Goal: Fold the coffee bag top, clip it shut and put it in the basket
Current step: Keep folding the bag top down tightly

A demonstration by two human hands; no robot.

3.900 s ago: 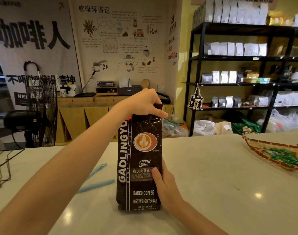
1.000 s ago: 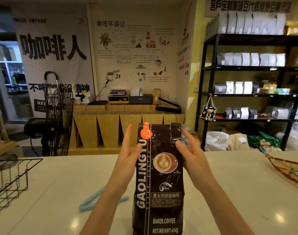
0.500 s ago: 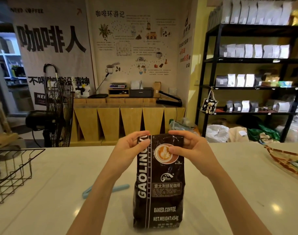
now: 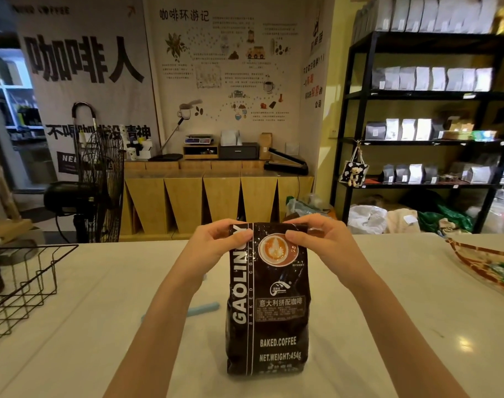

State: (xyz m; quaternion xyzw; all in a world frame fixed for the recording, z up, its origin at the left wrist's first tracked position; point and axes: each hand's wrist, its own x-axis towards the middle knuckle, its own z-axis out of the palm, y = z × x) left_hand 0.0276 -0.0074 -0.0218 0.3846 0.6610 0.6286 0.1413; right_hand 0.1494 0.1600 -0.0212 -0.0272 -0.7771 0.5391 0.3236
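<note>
At table centre, standing upright: black coffee bag (image 4: 269, 305), base on the pale table (image 4: 388, 311), label facing the camera. Top already rolled down toward the front, fold line sitting just above the latte-art logo. Left hand (image 4: 213, 245) pinching the fold's left corner, right hand (image 4: 321, 239) pinching the right corner, fingers (image 4: 295, 234) of both closed on the folded edge, thumbs in front and the rest curled behind.

Progress, judged from the layout: folding under way or nearly finished, perhaps one more turn wanted to tighten it. Clipping not yet done. Light blue sealing clip (image 4: 206, 308) lying flat on the table behind the left forearm, just left of the bag, only partly visible and untouched. Black wire basket (image 4: 29, 285) at the left edge of the table, well apart from the bag. Woven tray (image 4: 480, 265) at the far right holding green-wrapped items, apparently no part of the job. Left to do: hold the fold with one hand, fetch the clip, close it over the fold, carry the bag across to the basket.

Against a second ago: bag top then tall and unfolded, orange tab showing, open palms flanking it. Half a second ago: fold already started, hands in much the same pinch as now.
</note>
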